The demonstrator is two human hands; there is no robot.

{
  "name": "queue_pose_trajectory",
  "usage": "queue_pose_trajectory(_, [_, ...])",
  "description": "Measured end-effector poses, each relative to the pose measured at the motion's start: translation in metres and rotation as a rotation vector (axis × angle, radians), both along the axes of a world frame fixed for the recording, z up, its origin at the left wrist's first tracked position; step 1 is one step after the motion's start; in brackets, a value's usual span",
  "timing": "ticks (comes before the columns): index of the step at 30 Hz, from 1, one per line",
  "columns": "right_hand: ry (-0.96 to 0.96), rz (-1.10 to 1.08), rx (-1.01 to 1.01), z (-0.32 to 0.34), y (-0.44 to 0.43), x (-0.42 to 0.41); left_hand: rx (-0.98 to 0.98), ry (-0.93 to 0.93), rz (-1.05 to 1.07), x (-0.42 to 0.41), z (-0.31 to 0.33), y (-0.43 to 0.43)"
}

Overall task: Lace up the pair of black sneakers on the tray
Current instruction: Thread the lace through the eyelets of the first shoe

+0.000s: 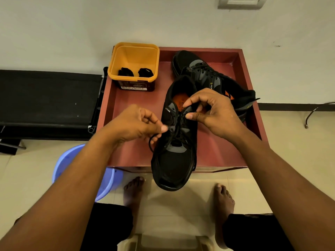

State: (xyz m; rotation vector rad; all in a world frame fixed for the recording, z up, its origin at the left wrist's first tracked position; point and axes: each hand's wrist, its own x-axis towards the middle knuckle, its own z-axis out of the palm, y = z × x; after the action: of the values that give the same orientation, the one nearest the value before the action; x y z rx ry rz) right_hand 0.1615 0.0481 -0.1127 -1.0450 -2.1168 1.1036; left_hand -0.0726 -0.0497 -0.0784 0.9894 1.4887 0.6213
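Left hand [136, 124] pinches black lace [150, 142] end; right hand [215, 113] pinches lace at upper eyelets. Near sneaker [174, 160] on tray [130, 109], toe overhanging front edge. Second sneaker [199, 69] far right corner; yellow tub [134, 55] far left.

Yellow tub [134, 57]: far left, open-topped — two black bundles [126, 71] lie inside
Blue basin [110, 183]: on the floor, near left
Black bench [49, 98]: far left, along the wall
Wall socket [240, 1]: far right — high up
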Motion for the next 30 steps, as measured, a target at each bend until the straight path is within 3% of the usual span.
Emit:
queue_pose_trajectory(4, [-0.007, 0.006, -0.002, -0.001, 0.001, -0.001, 0.084, 0.013, 0.076, 0.015, -0.007, 0.004])
queue_pose_trajectory(9, [0.001, -0.004, -0.019, 0.001, -0.001, 0.000, -0.027, -0.015, 0.042, -0.007, -0.002, 0.002])
queue_pose_trajectory(14, [-0.007, 0.002, -0.010, 0.001, -0.001, -0.001, 0.136, 0.014, 0.068, 0.008, -0.010, 0.005])
queue_pose_trajectory(18, [0.000, 0.004, -0.019, 0.001, -0.002, -0.001, 0.069, 0.016, -0.010, -0.004, -0.008, 0.004])
queue_pose_trajectory(22, [-0.003, 0.006, -0.010, 0.000, -0.001, 0.000, 0.178, 0.009, 0.035, 0.009, -0.011, 0.006])
queue_pose_trajectory(26, [0.003, 0.009, -0.024, 0.000, -0.001, 0.000, 0.138, 0.059, -0.034, -0.007, -0.007, 0.006])
queue_pose_trajectory(30, [0.006, 0.012, -0.022, 0.000, -0.001, 0.001, 0.200, 0.062, 0.032, -0.001, -0.009, 0.004])
